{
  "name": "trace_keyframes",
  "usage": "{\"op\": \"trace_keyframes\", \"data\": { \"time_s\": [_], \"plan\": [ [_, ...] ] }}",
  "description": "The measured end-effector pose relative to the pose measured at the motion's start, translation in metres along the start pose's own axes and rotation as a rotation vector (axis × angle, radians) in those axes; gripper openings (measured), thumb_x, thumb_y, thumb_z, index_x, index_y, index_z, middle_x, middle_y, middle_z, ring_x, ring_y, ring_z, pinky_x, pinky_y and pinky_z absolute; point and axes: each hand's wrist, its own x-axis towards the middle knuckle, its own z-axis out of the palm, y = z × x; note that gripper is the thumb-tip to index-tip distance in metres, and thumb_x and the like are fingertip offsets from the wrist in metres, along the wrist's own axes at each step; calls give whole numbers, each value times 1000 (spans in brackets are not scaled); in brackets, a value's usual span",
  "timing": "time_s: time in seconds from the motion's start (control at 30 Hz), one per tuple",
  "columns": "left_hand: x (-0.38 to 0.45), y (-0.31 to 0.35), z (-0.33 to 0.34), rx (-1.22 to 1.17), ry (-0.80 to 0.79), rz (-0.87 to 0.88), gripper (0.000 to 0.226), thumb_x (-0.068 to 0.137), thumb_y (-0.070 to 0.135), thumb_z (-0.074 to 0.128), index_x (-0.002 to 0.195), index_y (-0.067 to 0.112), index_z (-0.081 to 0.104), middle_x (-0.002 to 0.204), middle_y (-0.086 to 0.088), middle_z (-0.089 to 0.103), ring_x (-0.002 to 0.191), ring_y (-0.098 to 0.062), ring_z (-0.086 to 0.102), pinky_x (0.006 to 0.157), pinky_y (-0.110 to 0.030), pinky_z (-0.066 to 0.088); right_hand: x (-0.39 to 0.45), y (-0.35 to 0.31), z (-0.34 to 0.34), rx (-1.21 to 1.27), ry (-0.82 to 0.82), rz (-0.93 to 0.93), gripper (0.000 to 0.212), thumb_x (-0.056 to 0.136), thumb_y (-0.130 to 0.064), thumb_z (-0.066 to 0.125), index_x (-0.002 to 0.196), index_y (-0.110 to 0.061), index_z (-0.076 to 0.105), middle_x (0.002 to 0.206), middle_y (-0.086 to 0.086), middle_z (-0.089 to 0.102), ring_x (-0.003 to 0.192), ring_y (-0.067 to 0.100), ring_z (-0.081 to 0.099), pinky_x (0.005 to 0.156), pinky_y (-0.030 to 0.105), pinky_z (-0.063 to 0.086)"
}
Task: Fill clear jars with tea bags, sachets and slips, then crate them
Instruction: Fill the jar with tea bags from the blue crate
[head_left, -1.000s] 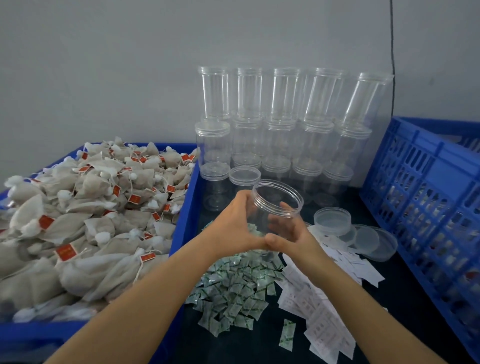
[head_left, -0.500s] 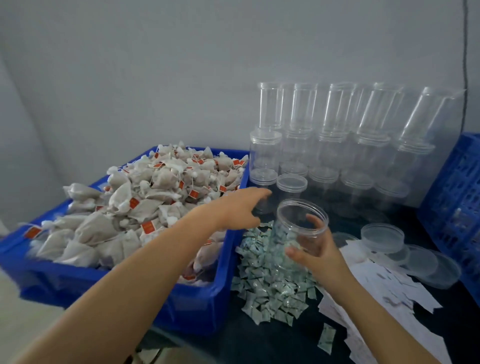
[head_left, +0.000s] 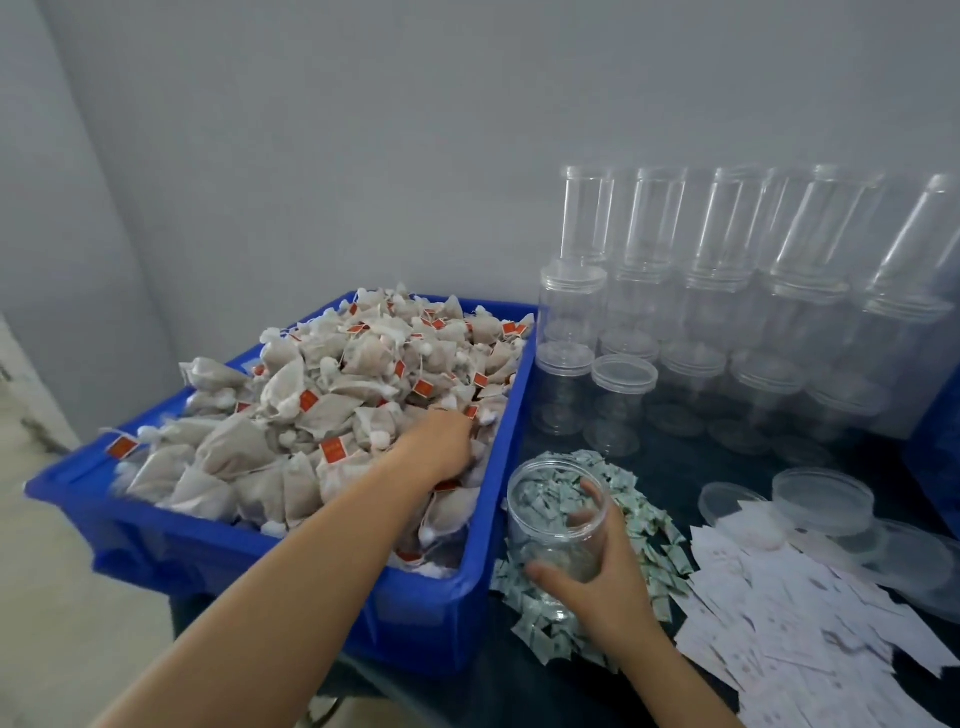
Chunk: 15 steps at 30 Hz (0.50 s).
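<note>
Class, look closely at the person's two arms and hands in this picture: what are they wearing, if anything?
Nothing shows on them. The left hand and the right hand are bare, without gloves, and no ring, watch or bracelet can be seen. Both forearms are bare as far as the picture's bottom edge; no sleeve is in view.

Left hand (head_left: 441, 447) fingertips buried in tea bags (head_left: 332, 405) — grip unseen

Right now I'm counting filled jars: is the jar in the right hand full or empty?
Empty. The jar is open-topped, and the green sachets show through its clear wall from the pile beneath it.
</note>
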Motion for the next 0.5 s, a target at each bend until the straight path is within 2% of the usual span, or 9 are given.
{"op": "trace_keyframes", "data": {
  "time_s": [0.03, 0.13, 0.23, 0.37, 0.43, 0.5],
  "plan": [
    [1, 0, 1, 34, -7, -8, 28, 94, 19, 55, 121, 13, 60, 122, -10, 60, 107, -26, 58, 88, -36, 50, -1, 2, 2, -3, 2, -12, 95, 41, -50, 94, 112, -81, 39, 114, -39, 57, 111, -6, 60, 82, 9, 53],
    [3, 0, 3, 88, -16, -20, 28, 93, 19, 56, 122, 16, 60, 122, -9, 60, 105, -26, 59, 86, -37, 52, -3, 6, 4, -15, 1, -32, 101, 38, -61, 93, 121, -76, 36, 123, -25, 52, 118, 13, 62, 100, 35, 54],
    [6, 1, 6, 110, -6, -45, 28, 93, 21, 58, 120, 18, 59, 120, -7, 60, 103, -25, 60, 81, -36, 50, -3, 8, 3, -36, -3, -49, 105, 35, -70, 91, 123, -76, 34, 130, -16, 49, 122, 18, 59, 104, 41, 52],
    [9, 3, 9, 23, 10, -85, 29, 91, 14, 57, 120, 16, 60, 117, -7, 62, 98, -24, 61, 84, -37, 53, -2, 13, 2, -45, -10, -59, 107, 39, -64, 91, 128, -72, 33, 133, -10, 48, 126, 18, 56, 102, 39, 54],
    [9, 2, 10, -51, 52, -82, 26, 93, 12, 54, 117, 16, 62, 114, -6, 64, 95, -22, 62, 84, -37, 53, -2, 15, 2, -38, -4, -63, 107, 37, -66, 91, 126, -74, 33, 131, -11, 48, 123, 8, 56, 94, 24, 55],
    [9, 0, 10, -129, 111, -71, 23, 93, 13, 53, 114, 17, 63, 113, -5, 64, 95, -22, 61, 82, -35, 52, -2, 16, 2, -35, -1, -66, 103, 40, -59, 92, 123, -77, 33, 129, -13, 48, 118, -4, 55, 84, 8, 50]
  ]
}}
